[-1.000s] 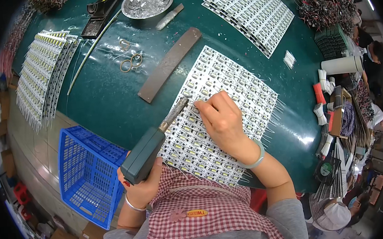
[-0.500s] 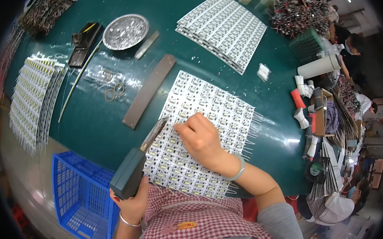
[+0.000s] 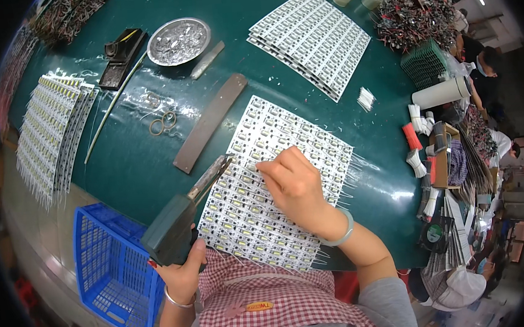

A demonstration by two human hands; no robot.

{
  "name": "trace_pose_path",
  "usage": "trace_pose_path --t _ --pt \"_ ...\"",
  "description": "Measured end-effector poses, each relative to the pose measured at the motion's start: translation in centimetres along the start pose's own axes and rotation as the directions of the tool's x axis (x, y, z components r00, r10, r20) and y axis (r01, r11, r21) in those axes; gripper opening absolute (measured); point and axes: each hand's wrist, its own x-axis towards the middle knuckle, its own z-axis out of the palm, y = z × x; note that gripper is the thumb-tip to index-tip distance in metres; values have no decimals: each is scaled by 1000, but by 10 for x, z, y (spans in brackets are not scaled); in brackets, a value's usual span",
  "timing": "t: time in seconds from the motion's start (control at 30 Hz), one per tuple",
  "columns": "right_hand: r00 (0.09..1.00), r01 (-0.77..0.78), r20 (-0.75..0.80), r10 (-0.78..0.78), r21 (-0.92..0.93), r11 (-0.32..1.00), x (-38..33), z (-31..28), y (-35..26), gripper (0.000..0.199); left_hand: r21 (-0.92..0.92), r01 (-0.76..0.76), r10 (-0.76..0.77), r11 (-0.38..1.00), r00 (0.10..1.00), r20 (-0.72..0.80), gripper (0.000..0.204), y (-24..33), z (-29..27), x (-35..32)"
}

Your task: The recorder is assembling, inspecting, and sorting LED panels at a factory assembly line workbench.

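Note:
My left hand (image 3: 187, 269) is wrapped round the grip of a dark green soldering gun (image 3: 172, 227). Its long metal tip (image 3: 211, 176) reaches over the left edge of a white LED circuit board sheet (image 3: 277, 123). Rows of small yellow LEDs cover the sheet, and thin white wires stick out along its right and lower edges. My right hand (image 3: 297, 188) rests above the sheet with thumb and fingers pinched together, close to the gun's tip. Whatever lies in that pinch is too small to make out.
A brown bar (image 3: 210, 124), a metal bowl of shiny scraps (image 3: 179, 42) and a black stand (image 3: 122, 58) lie beyond the sheet. More LED sheets are stacked at far right (image 3: 311, 41) and left (image 3: 53, 132). A blue crate (image 3: 114, 268) stands below left; bundled wires (image 3: 417, 162) line the right.
My right hand has shifted slightly right and up over the sheet. The soldering gun has tilted a little, its tip still near the sheet's left edge. The view has moved slightly.

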Motion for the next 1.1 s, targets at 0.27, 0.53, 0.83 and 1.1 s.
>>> trace_pose_path --t 0.27,0.53,0.83,1.1 --pt "1000 -15 15 15 11 1000 -2 19 8 16 166 -146 150 975 989 -10 26 3 6 0" --pt "1000 4 18 -4 -4 1000 -3 23 8 17 327 -356 341 875 934 104 23 1 8 8" --pt "1000 -6 10 6 -12 1000 -3 24 9 18 351 -367 342 861 930 136 23 -2 9 10" --pt "1000 -8 26 8 -10 1000 -2 23 9 14 325 -284 257 902 958 124 22 -3 11 9"
